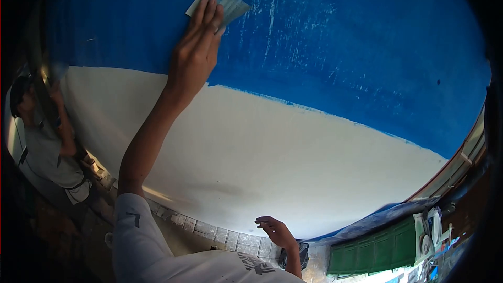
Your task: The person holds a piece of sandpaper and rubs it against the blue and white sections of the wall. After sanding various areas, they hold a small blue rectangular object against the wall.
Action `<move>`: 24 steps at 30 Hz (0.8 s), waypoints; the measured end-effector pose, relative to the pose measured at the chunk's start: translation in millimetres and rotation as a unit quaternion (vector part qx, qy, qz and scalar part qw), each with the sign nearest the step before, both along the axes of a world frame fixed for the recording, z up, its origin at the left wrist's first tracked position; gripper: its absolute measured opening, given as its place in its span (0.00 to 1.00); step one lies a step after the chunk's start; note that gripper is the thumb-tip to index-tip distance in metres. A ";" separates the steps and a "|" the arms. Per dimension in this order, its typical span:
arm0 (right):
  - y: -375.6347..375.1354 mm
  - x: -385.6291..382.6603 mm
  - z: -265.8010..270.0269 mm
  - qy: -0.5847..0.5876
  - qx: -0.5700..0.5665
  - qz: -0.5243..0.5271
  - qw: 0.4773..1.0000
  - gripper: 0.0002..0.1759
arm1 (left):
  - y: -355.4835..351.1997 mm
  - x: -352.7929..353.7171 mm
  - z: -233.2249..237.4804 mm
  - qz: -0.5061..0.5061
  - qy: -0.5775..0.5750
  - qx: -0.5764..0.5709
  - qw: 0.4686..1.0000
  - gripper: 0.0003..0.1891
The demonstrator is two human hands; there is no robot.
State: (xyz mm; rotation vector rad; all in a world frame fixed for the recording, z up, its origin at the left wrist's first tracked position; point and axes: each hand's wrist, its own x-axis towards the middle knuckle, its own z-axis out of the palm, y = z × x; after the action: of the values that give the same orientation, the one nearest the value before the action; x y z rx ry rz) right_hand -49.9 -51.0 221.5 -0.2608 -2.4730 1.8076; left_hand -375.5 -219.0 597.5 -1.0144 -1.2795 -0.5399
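Raised at the top of the view, my left hand presses a sheet of sandpaper flat against the blue part of the wall. Its fingers lie together over the pale sheet, whose corners stick out on both sides. Whitish scuff marks show on the blue paint just right of the sheet. Below the blue, the wall is white, with an uneven border between the two colours. Low in the view, my right hand is held in front of the white part, fingers apart and holding nothing.
Another person in a cap and light shirt stands at the far left, arm raised. Stone paving runs along the wall's foot. At the lower right are a green panelled object, a black bag and assorted clutter.
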 end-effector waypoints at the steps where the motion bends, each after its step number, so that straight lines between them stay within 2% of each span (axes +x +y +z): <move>1: -3.3 -0.2 0.6 0.001 -0.005 0.001 1.000 0.15 | -0.8 -2.9 -3.1 0.003 -0.024 0.020 1.000 0.29; 5: -9.5 -1.1 -7.9 -0.009 -0.021 0.006 1.000 0.15 | -4.5 12.2 -19.6 -0.020 -0.026 -0.048 0.998 0.27; 8: -9.2 -1.4 -12.7 -0.010 0.020 0.024 0.999 0.14 | -16.8 -3.6 -7.4 -0.034 -0.033 0.004 0.999 0.28; 9: -9.7 -2.2 -17.6 -0.009 0.017 0.018 1.000 0.14 | -22.0 -5.6 -6.2 -0.011 -0.026 0.011 1.000 0.28; 12: -17.5 -6.3 -16.2 -0.045 -0.048 0.000 0.998 0.14 | -18.4 1.9 -23.7 -0.064 -0.036 -0.019 0.997 0.25; 14: -21.0 -11.9 -12.3 -0.053 -0.035 0.006 0.998 0.14 | -14.9 10.1 -40.0 -0.071 -0.021 -0.071 0.995 0.26; 17: -26.9 -20.1 -17.8 -0.049 -0.011 0.004 0.999 0.14 | -17.3 11.7 -45.1 -0.083 -0.030 -0.079 0.993 0.26; 20: -41.0 -21.8 -15.4 -0.051 -0.002 -0.022 0.998 0.15 | -29.7 -1.0 -27.7 -0.080 -0.063 -0.005 0.995 0.25; 24: -63.0 -26.6 -11.2 -0.036 0.002 -0.017 0.999 0.15 | -20.4 4.7 -39.7 -0.113 -0.067 -0.059 0.990 0.26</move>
State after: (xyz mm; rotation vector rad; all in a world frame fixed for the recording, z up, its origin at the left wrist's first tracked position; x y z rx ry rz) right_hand -76.4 -114.0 210.3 -0.3721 -2.5036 1.8104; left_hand -370.8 -239.4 557.9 -1.2487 -1.3339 -0.7225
